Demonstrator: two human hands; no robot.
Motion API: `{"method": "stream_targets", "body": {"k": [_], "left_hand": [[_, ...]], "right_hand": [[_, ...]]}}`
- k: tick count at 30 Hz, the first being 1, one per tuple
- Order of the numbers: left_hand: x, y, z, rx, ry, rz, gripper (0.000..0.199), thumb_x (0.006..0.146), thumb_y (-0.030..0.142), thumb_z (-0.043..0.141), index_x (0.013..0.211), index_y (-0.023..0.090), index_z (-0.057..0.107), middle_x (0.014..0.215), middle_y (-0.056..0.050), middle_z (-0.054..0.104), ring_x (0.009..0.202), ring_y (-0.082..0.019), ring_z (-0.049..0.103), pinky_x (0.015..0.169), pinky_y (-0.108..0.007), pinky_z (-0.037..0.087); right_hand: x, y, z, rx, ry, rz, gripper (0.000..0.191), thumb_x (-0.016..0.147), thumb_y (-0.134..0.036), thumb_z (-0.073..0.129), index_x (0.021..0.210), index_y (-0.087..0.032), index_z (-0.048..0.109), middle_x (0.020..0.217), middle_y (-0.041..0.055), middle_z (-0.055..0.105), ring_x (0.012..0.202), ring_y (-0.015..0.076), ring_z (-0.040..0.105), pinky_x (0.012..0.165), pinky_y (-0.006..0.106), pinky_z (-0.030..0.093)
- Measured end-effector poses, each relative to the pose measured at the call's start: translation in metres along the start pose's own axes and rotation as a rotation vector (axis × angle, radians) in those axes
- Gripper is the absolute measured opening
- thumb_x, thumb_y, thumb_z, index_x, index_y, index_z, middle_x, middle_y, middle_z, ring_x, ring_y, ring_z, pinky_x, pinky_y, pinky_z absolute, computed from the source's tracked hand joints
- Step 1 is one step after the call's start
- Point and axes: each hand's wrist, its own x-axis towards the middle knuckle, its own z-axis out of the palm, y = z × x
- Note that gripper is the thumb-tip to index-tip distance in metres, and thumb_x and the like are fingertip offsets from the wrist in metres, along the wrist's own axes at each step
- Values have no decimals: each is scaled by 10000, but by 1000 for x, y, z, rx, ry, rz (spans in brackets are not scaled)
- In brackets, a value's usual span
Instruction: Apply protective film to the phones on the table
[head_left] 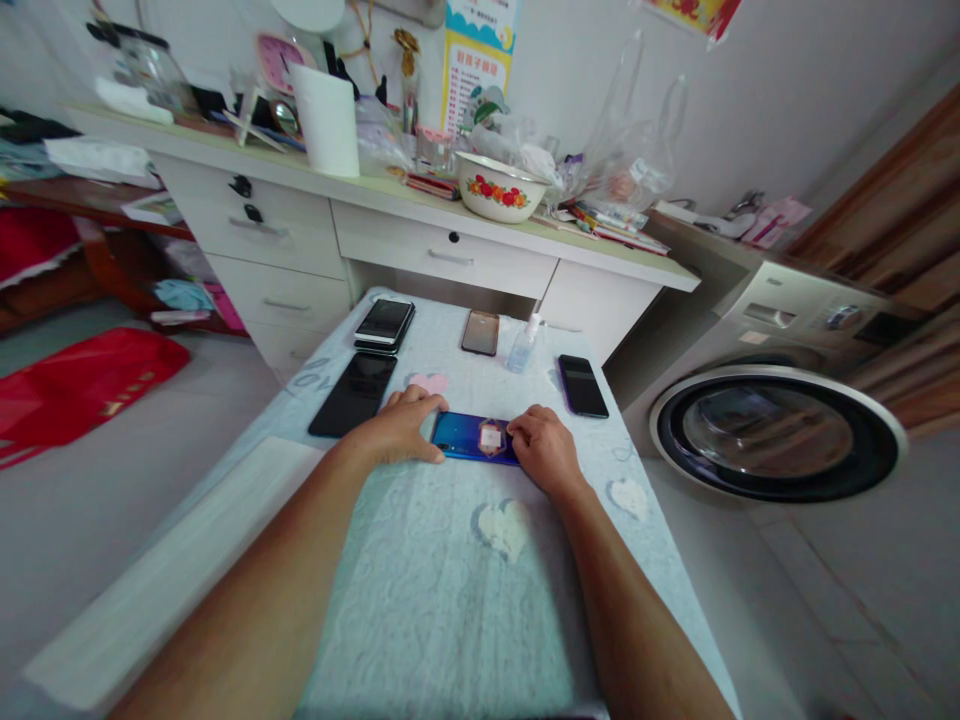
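A blue-purple smartphone lies back side up on the cloth-covered table, with a ring-like ornament and a pale square patch on its back. My left hand holds its left end, thumb at the near corner and forefinger at the far one. At the right end, my right hand is closed, its curled fingertips pressed on the phone's edge; what lies under them is hidden. Close to my left hand is a large black phone or small tablet. Beyond the phone are a brownish phone case and a clear spray bottle.
Stacked phones sit at the table's far left, and a dark phone near its right edge. A pale folded strip runs along the left side. Behind stands a drawer desk; a washing machine is on the right.
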Motion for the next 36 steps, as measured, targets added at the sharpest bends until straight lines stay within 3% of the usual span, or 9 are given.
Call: {"method": "stream_targets", "body": {"k": [17, 25, 36], "left_hand": [[0, 2, -1, 9, -2, -2, 650, 547, 389, 743, 1156, 300, 535, 1239, -60, 449, 1169, -304, 437, 981, -372, 375], [0, 3, -2, 27, 3, -13, 654, 546, 382, 759, 1158, 313, 538, 1234, -50, 445, 1151, -291, 444, 997, -378, 371], [0, 1, -1, 17, 6, -9, 661, 543, 392, 756, 1160, 309, 536, 1230, -55, 442, 1164, -294, 434, 996, -372, 365]], "right_hand": [[6, -4, 16, 80, 39, -44, 224, 941, -222, 504, 978, -273, 719, 963, 26, 654, 927, 176, 511, 813, 258, 397], [8, -6, 15, 10, 39, 36, 238, 953, -261, 488, 987, -276, 723, 985, 44, 647, 941, 193, 495, 773, 274, 398], [1, -3, 7, 66, -14, -65, 236, 912, -151, 513, 943, -251, 724, 957, 35, 654, 922, 171, 522, 825, 270, 397]]}}
